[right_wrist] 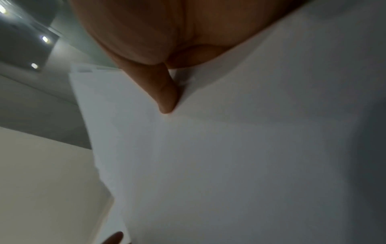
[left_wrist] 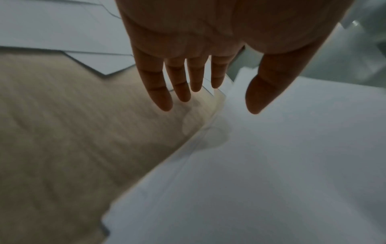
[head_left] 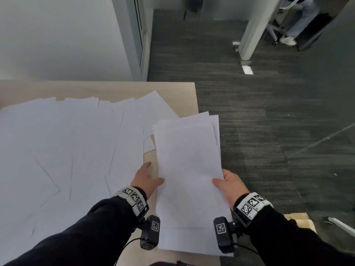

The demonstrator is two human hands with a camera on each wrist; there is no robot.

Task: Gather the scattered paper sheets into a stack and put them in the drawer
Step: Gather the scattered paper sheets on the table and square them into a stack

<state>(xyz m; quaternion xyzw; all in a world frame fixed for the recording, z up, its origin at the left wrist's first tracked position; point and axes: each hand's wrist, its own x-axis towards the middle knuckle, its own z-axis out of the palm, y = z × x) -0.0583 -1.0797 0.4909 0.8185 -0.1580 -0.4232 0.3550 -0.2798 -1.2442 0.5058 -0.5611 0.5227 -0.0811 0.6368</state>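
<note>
a pale wood desk [head_left: 169,89] stands by a white wall on dark carpet, scattered sheets [head_left: 76,141] covering it. the right hand [head_left: 229,184] pinches a paper stack [head_left: 189,169] over the desk's right edge, long axis pointing away. the left hand [head_left: 146,177] is spread flat beside it.

The head view looks forward and down from above at the tabletop [head_left: 172,89], both forearms and the carpeted floor [head_left: 259,112] to the right. The left wrist view sits close under the left hand [left_wrist: 198,33], facing along its fingers [left_wrist: 158,92] at the tabletop [left_wrist: 52,132] and the held sheets [left_wrist: 271,165]. The right wrist view looks up past the right hand [right_wrist: 156,33], very near the underside of those sheets [right_wrist: 229,165]. All three views share the sheets [head_left: 188,169].
</note>
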